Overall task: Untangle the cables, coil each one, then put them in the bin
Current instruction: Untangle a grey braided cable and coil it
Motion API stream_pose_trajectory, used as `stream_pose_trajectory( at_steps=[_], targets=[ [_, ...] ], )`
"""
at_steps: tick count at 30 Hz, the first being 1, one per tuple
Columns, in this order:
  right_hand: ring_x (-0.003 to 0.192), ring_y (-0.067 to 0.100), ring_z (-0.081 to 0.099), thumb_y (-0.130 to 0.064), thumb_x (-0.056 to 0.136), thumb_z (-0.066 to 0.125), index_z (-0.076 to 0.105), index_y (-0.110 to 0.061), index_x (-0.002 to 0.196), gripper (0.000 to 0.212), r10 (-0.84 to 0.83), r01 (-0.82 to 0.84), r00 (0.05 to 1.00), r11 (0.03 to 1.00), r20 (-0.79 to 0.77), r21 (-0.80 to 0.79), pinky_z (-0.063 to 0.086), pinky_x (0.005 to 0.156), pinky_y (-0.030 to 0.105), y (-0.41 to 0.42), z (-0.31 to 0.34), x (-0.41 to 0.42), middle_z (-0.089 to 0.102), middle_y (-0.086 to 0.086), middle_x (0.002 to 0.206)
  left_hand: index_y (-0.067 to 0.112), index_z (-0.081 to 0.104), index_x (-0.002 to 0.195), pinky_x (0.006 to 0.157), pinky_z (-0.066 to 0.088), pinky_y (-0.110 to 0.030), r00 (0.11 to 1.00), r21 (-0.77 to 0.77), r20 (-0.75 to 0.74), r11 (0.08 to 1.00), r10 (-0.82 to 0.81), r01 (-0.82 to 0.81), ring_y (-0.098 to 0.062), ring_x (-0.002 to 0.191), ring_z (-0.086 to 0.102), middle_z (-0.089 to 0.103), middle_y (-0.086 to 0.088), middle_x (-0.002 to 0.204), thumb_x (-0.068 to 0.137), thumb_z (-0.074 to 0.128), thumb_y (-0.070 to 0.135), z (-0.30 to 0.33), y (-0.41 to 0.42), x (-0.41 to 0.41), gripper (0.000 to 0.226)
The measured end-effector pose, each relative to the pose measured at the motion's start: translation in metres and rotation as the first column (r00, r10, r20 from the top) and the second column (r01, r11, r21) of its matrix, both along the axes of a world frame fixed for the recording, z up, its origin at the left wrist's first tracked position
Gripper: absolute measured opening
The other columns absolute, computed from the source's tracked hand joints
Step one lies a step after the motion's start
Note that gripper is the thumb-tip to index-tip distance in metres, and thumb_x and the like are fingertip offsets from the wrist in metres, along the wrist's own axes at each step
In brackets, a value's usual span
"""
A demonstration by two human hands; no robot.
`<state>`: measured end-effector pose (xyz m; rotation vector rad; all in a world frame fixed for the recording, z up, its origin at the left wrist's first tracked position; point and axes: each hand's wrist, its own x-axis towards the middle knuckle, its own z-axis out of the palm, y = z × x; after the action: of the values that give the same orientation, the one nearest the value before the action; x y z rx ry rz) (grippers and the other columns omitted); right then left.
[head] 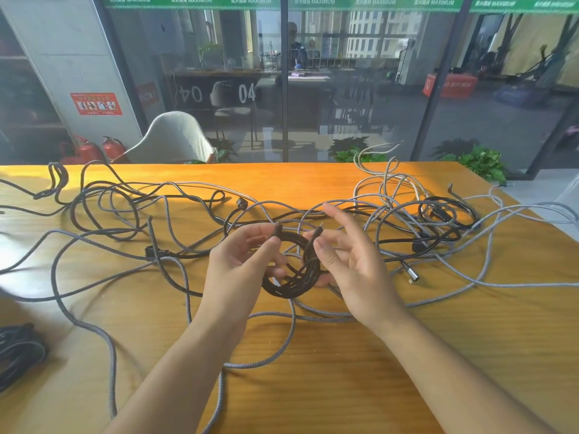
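A: Dark coil (293, 270) held up above the middle of the table (344, 371), clear of the loose cables. Left hand (241, 261) curled round the coil's left side, thumb and fingers pinching the loops near one plug end (277, 228), probably to stop them springing open.

B: And the right hand (347, 261)?

A: Thumb and forefinger pinching the strand just below the other plug end (319, 233), remaining fingers spread wide and relaxed. Likely lining up that tail for a tuck or a last wrap.

B: Rest of the cables?

A: Grey braided cables (313, 316) sprawled corner to corner, crossing black cables (106, 211) toward the far left edge. Denser knot (438, 217) of both near the far right corner. Dark bundle (18, 352) at the near left edge, maybe finished coils. No bin in view.

B: Any writing?

A: "MAXIMUM" repeated along the green banner (282, 1) up top, beside characters too small to read. "04" (247, 93) on the glass, mirrored once to its left. Red box (451, 85) behind the glass, lettering blurred. Red notice (96, 103) on the pillar, unreadable.
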<state>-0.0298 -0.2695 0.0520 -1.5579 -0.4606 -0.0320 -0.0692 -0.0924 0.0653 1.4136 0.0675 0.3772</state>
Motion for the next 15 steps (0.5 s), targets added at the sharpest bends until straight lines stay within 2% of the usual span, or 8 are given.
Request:
stream_pose_trajectory(
  at_steps=[3, 7, 12, 15],
  targets=[
    [0.100, 0.017, 0.075, -0.038, 0.097, 0.066, 0.062, -0.036, 0.138, 0.041, -0.005, 0.004, 0.999, 1.000, -0.041, -0.031, 0.063, 0.071, 0.035, -0.001, 0.001, 0.000, 0.069, -0.006, 0.119, 0.012, 0.075, 0.108, 0.069, 0.059, -0.028, 1.000, -0.055, 0.001, 0.998, -0.012, 0.012, -0.018, 0.075, 0.069, 0.072, -0.009, 0.093, 0.098, 0.067, 0.006, 0.000, 0.000, 0.000, 0.014],
    [0.095, 0.023, 0.075, -0.023, 0.100, 0.067, 0.074, -0.023, 0.122, 0.022, 0.009, -0.004, 0.991, 0.999, -0.136, 0.037, 0.065, 0.073, 0.047, -0.001, 0.004, 0.003, 0.073, 0.006, 0.102, 0.015, 0.075, 0.112, 0.074, 0.061, -0.030, 1.000, -0.035, 0.006, 0.999, -0.020, 0.020, -0.019, 0.085, 0.075, 0.076, -0.009, 0.104, 0.099, 0.068, 0.012, 0.002, 0.000, 0.001, 0.015],
    [0.102, 0.032, 0.074, -0.022, 0.102, 0.065, 0.074, -0.020, 0.119, 0.019, -0.037, 0.075, 0.974, 0.983, -0.221, 0.167, 0.064, 0.068, 0.039, -0.008, 0.011, 0.005, 0.076, 0.010, 0.108, 0.027, 0.066, 0.132, 0.091, 0.059, -0.040, 0.995, 0.124, 0.048, 0.989, -0.084, 0.078, -0.019, 0.104, 0.075, 0.074, -0.001, 0.114, 0.102, 0.061, 0.030, 0.004, -0.002, -0.002, 0.031],
    [0.105, 0.033, 0.073, -0.023, 0.102, 0.066, 0.071, -0.019, 0.123, 0.022, -0.066, 0.116, 0.970, 0.972, -0.234, 0.206, 0.063, 0.067, 0.035, -0.012, 0.014, 0.008, 0.077, 0.011, 0.107, 0.029, 0.063, 0.139, 0.086, 0.062, -0.044, 0.987, 0.182, 0.077, 0.975, -0.142, 0.126, -0.021, 0.111, 0.072, 0.074, -0.001, 0.120, 0.104, 0.061, 0.029, 0.004, -0.004, -0.004, 0.035]
  ],
)
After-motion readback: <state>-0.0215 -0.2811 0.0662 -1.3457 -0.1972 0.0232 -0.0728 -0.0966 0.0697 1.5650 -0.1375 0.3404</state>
